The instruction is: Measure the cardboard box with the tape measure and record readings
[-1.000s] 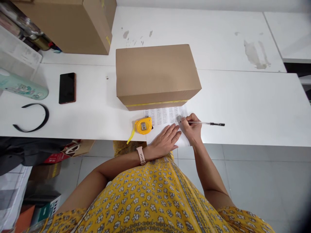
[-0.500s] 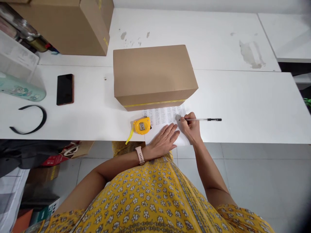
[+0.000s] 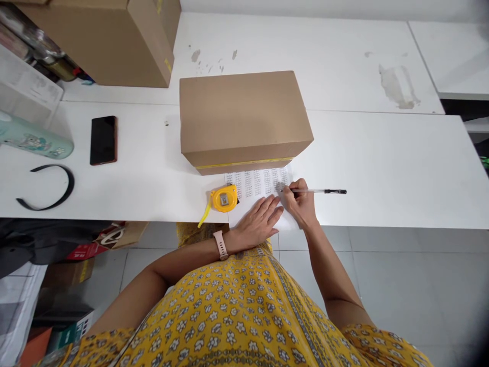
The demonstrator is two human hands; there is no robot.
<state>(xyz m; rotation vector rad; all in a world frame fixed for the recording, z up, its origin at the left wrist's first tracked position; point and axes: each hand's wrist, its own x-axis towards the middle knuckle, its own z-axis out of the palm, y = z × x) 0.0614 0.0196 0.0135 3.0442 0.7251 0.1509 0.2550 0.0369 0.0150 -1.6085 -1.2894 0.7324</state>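
Head view shows a smooth white table (image 3: 382, 168) bearing a matte brown cardboard box (image 3: 244, 114), oblong, with a yellow strip along its near side. Against that side lies thin white paper (image 3: 286, 220) covered in columns of small dark writing. Flat on it rests the left hand (image 3: 257, 220), fingers slightly spread; the right hand (image 3: 301, 205) pinches a slim, clear-barrelled pen (image 3: 319, 191), its tip at the writing. A rounded yellow tape measure (image 3: 224, 199) sits beside the left hand. Since half a second ago, both hands have kept their places; only the framing has shifted slightly.
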